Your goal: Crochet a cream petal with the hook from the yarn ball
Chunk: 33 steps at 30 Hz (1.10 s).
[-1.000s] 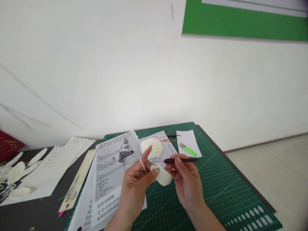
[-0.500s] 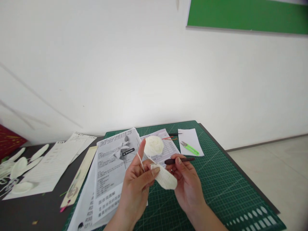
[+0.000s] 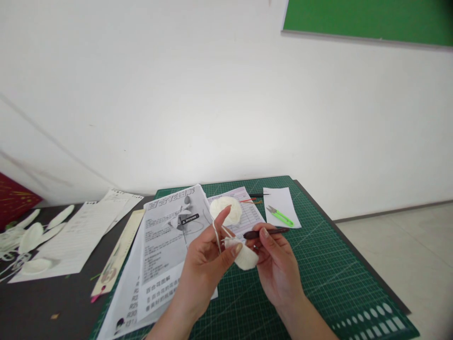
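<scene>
My left hand (image 3: 208, 257) pinches a small white crocheted piece (image 3: 247, 257) between thumb and fingers, its index finger raised with white yarn (image 3: 215, 231) looped over it. In my right hand (image 3: 278, 264) is a crochet hook with a dark brown handle (image 3: 265, 233), its thin tip pointing left at the top edge of the piece. The right fingers also rest close to the piece's right end. Just behind the hands lies a ball of white yarn (image 3: 226, 210), partly covered by my left index finger.
Printed pattern sheets (image 3: 170, 259) lie at left on the green cutting mat (image 3: 329, 283). Green thread snips (image 3: 281, 216) rest on white paper (image 3: 283, 196) at back right. Further left are a ruler-like bookmark (image 3: 118, 255), handwritten sheets (image 3: 78, 236) and several white crocheted petals (image 3: 31, 238).
My left hand has shifted slightly right and its index finger has bent over to the right. The crocheted piece has turned and risen a little; the hook remains in my right hand.
</scene>
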### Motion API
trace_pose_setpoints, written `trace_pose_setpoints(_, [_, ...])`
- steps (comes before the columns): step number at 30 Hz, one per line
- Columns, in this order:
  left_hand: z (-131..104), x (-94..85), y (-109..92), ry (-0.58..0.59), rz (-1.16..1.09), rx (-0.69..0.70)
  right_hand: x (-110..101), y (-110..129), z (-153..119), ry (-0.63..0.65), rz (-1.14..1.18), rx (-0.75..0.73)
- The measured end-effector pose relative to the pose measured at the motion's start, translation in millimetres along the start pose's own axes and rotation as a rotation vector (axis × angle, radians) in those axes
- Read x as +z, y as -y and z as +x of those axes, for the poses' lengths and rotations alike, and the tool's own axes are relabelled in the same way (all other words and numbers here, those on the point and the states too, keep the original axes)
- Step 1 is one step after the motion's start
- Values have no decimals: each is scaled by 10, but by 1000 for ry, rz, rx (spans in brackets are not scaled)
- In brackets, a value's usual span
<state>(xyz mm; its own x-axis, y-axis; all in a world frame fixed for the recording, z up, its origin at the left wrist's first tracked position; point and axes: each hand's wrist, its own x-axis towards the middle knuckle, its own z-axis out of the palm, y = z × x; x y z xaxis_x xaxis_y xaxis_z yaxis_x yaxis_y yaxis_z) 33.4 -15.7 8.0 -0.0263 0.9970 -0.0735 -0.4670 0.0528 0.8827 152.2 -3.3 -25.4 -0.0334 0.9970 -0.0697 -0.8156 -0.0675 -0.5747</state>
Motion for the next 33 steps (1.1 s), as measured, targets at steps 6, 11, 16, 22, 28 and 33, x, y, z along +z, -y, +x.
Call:
trace_pose_setpoints(6, [-10, 0, -15, 2, -72, -23, -12, 2, -12, -3, -19, -17])
trace_pose_setpoints(11, [-22, -31, -53, -5, -79, -64, -21, -12, -4, -1, 20, 33])
trace_pose_setpoints(16, [-49, -28, -62, -29, -66, -75, -43, -49, 6, -3, 78, 126])
trace_pose_setpoints(22, [-75, -14, -81, -5, -101, -114, -42, -28, -15, 26, 42, 78])
trace_pose_setpoints(28, [-93, -13, -94, 11, -116, -127, -36, 48, -4, 116, -98, -128])
trace_pose_setpoints(33, [-102, 13, -104, -7, -86, -103, -70, 116, 14, 221, -255, -306])
